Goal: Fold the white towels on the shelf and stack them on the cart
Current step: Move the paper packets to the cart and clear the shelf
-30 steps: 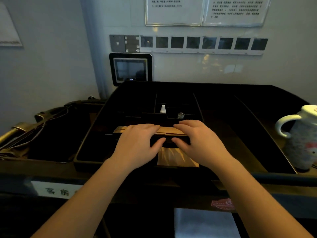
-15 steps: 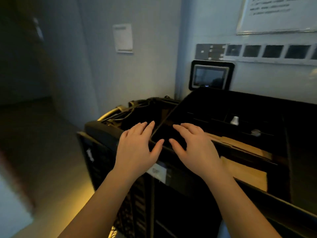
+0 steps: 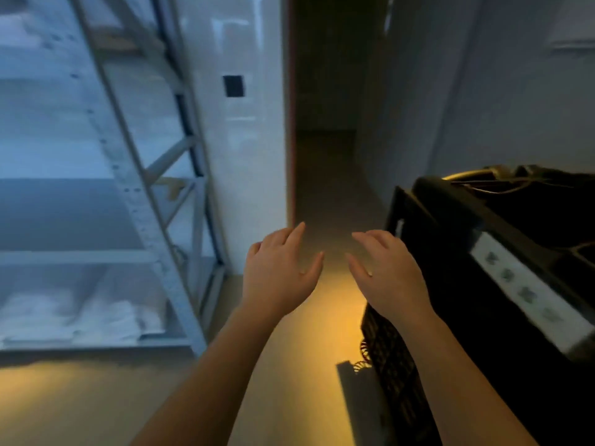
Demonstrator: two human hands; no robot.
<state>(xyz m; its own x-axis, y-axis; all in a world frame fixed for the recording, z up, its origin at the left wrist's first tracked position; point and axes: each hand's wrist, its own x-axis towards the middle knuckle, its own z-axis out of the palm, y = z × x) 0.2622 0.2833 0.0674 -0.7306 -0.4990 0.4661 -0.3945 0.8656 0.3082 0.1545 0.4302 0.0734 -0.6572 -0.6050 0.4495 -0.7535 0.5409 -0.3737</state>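
Note:
A grey metal shelf (image 3: 138, 201) fills the left of the head view, blurred by motion. White towels (image 3: 80, 317) lie crumpled on its lowest visible level, and more pale fabric shows faintly at the top left. The black cart (image 3: 483, 239) stands at the right. My left hand (image 3: 277, 275) and my right hand (image 3: 389, 275) hover side by side in mid-air over the floor between shelf and cart. Their fingers are relaxed and spread, and they hold nothing.
A dark doorway (image 3: 325, 123) opens straight ahead between a white wall (image 3: 244, 156) and a grey wall. The floor (image 3: 309, 365) between shelf and cart glows yellow. A white label strip (image 3: 528, 294) runs along the cart's edge.
The view has swung left from the cart's top tray toward the shelf. Both hands have lifted off the cart and now hang empty in the air.

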